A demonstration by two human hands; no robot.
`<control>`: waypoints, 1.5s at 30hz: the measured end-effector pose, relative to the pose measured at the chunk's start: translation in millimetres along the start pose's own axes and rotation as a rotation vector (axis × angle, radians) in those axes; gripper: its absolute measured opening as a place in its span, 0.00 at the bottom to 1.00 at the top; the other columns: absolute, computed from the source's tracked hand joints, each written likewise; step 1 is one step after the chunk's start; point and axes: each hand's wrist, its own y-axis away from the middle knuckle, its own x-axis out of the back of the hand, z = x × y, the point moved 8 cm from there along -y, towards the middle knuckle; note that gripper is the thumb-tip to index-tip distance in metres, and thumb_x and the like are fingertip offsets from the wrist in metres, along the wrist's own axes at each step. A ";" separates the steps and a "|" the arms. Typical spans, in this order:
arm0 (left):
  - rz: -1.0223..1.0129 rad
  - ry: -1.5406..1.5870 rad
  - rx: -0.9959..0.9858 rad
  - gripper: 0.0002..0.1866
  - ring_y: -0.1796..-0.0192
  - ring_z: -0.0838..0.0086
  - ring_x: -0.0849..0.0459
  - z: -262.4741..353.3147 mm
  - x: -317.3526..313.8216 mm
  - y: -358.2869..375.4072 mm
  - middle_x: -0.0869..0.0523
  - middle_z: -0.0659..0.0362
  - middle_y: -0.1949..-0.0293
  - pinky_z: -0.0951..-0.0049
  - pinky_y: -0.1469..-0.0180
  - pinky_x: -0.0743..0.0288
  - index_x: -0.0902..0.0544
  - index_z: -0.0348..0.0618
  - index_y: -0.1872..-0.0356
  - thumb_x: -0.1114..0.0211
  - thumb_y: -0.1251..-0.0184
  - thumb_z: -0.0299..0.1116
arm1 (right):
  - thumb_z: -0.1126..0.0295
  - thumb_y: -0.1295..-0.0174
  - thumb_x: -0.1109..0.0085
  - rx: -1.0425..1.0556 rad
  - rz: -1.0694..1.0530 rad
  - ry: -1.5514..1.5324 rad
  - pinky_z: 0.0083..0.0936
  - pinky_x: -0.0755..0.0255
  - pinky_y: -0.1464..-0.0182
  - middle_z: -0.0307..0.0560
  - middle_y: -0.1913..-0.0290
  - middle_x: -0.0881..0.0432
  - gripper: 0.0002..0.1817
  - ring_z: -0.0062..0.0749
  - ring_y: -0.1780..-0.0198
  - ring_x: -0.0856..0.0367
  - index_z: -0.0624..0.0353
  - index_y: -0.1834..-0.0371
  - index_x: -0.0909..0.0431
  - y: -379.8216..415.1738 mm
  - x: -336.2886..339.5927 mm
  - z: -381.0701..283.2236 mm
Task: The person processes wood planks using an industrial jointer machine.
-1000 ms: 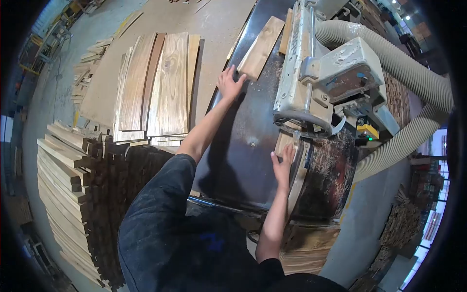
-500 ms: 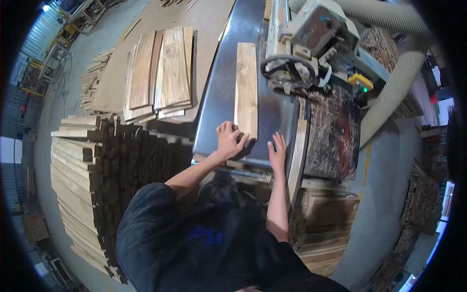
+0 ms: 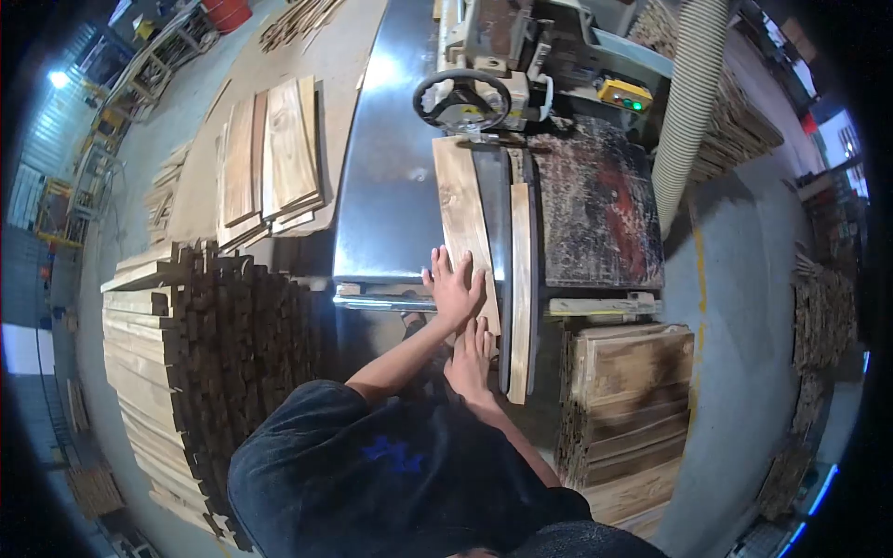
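A long light wooden board [image 3: 460, 205] lies slightly slanted on the shiny metal machine table [image 3: 386, 205], its near end overhanging the table's front edge. My left hand [image 3: 456, 286] rests flat on the board's near part with its fingers spread. Close behind it, my right hand [image 3: 471, 361] touches the board's near end, its fingers stretched forward. The far end of the board is near the black handwheel [image 3: 503, 100] of the machine. To the right, a narrow wooden strip [image 3: 521, 288] lies along a dark rail.
Stacked boards [image 3: 288, 153] lie on a brown panel at left. A tall pile of planks [image 3: 135, 363] stands by my left side. Another board stack [image 3: 633, 372] is at right, below a scuffed dark table [image 3: 595, 214]. A ribbed hose [image 3: 690, 102] hangs at the upper right.
The board has come nearer to me and right, now slanted past the table edge. My left hand moved onto its face; my right hand came from the table to its near end.
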 end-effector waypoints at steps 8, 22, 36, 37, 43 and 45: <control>-0.033 0.026 -0.198 0.34 0.24 0.45 0.45 29.5 -14.4 -69.8 0.38 0.32 0.30 0.39 0.28 0.54 0.23 0.52 0.37 0.36 0.41 0.58 | 0.65 0.44 0.33 -0.147 -0.004 0.103 0.53 0.52 0.24 0.65 0.22 0.51 0.45 0.64 0.21 0.56 0.70 0.26 0.45 -54.0 10.5 23.3; 0.217 0.359 -0.223 0.19 0.30 0.41 0.36 8.7 -38.4 -234.4 0.31 0.34 0.35 0.49 0.33 0.43 0.16 0.47 0.47 0.33 0.39 0.41 | 0.57 0.41 0.31 -0.115 0.163 -0.103 0.53 0.61 0.23 0.60 0.20 0.53 0.43 0.65 0.20 0.61 0.57 0.24 0.40 -220.8 8.6 62.6; -0.034 -0.091 -0.157 0.35 0.22 0.46 0.47 -198.5 12.4 -362.4 0.44 0.37 0.25 0.46 0.25 0.52 0.37 0.41 0.27 0.45 0.28 0.51 | 0.57 0.40 0.32 -0.101 0.071 -0.255 0.43 0.64 0.21 0.57 0.18 0.59 0.40 0.56 0.18 0.69 0.56 0.25 0.37 -330.4 16.1 91.3; -0.041 -0.079 -0.175 0.35 0.22 0.46 0.46 -187.6 12.6 -340.8 0.43 0.36 0.25 0.45 0.25 0.52 0.36 0.41 0.27 0.44 0.29 0.50 | 0.56 0.40 0.32 -0.119 0.047 -0.254 0.42 0.63 0.21 0.58 0.19 0.58 0.39 0.57 0.18 0.68 0.56 0.26 0.35 -340.5 14.9 94.4; -0.168 0.026 -0.358 0.29 0.24 0.50 0.41 -105.9 27.3 -153.0 0.36 0.41 0.27 0.45 0.27 0.50 0.30 0.46 0.31 0.41 0.30 0.46 | 0.57 0.31 0.44 0.012 0.109 -0.381 0.42 0.54 0.22 0.65 0.24 0.44 0.29 0.59 0.21 0.51 0.59 0.29 0.31 -311.0 -7.2 49.1; -0.266 0.197 -0.346 0.28 0.23 0.55 0.40 -95.8 23.9 -105.7 0.32 0.48 0.28 0.46 0.27 0.49 0.29 0.48 0.32 0.41 0.30 0.45 | 0.57 0.30 0.47 0.111 0.159 -0.131 0.51 0.51 0.25 0.63 0.24 0.42 0.28 0.59 0.23 0.46 0.56 0.29 0.32 -262.4 -23.7 34.2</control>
